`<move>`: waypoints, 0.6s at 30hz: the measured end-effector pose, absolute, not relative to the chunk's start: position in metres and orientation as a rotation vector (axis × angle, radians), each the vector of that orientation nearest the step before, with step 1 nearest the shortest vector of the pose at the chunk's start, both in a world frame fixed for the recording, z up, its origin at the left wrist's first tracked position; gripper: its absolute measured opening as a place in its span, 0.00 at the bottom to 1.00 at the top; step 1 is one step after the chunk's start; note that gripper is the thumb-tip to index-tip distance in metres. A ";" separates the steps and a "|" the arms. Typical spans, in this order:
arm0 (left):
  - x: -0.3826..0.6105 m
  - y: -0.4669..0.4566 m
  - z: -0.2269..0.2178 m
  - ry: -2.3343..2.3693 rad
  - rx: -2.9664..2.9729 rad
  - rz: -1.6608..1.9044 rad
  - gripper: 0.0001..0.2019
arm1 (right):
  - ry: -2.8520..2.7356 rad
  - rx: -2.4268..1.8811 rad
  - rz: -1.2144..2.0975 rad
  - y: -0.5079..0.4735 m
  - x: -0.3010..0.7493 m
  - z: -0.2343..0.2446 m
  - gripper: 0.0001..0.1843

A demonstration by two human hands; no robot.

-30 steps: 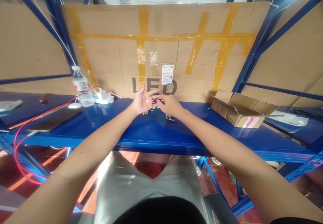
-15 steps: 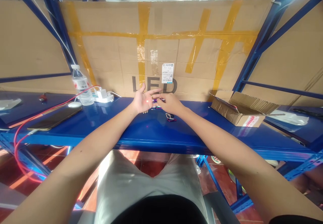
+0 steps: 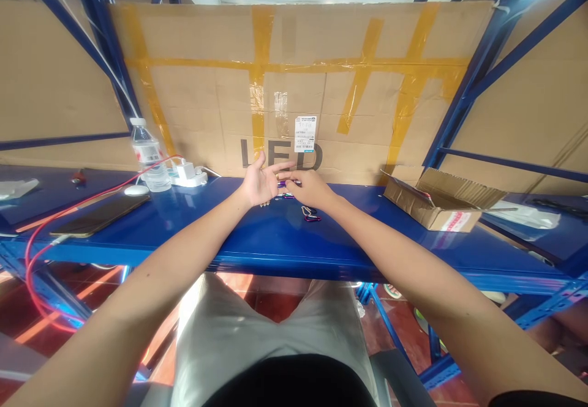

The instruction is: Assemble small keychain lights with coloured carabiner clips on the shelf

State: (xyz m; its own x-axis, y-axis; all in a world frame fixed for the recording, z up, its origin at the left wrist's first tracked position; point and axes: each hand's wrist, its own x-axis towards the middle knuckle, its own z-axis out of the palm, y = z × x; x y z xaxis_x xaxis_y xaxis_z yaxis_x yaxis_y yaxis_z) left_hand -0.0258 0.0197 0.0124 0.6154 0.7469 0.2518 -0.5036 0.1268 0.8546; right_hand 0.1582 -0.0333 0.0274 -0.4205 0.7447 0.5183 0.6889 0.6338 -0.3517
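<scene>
Palm turned up and fingers spread, my left hand [image 3: 260,185] is open above the blue table. My right hand [image 3: 312,190] pinches a small purple metal laser pointer [image 3: 285,183], a slim tube that points toward my left palm. The fingertips of both hands nearly meet around it; whether they touch I cannot tell. Just below my right hand lie a dark red carabiner clip [image 3: 313,218] and a silver-dark clip [image 3: 306,210]. More small shiny pieces [image 3: 286,196] lie partly hidden under the hands, with little gold-coloured bits [image 3: 265,204] beside my left wrist.
An opened cardboard box [image 3: 452,218] stands at the right. On the left are a water bottle [image 3: 154,162], a power strip [image 3: 195,179], a phone [image 3: 101,216] on a red cable [image 3: 30,260], and a white mouse-like object [image 3: 136,191]. A large cardboard sheet [image 3: 193,107] closes the back.
The bright reddish spot on my left palm and the faint red dot on the table are gone. Both hands keep nearly the same position.
</scene>
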 end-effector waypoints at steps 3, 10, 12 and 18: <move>-0.025 0.020 0.013 0.251 1.149 0.930 0.44 | -2.183 -1.115 0.120 -0.029 0.159 0.025 0.22; -0.032 0.021 0.020 0.668 1.550 1.011 0.18 | -2.068 -1.187 0.175 -0.010 0.168 0.021 0.11; -0.037 0.022 0.021 0.781 1.673 1.019 0.11 | -2.058 -1.215 0.255 -0.002 0.172 0.018 0.07; -0.042 0.024 0.020 0.882 1.880 0.930 0.13 | -2.039 -1.193 0.457 0.008 0.177 0.013 0.03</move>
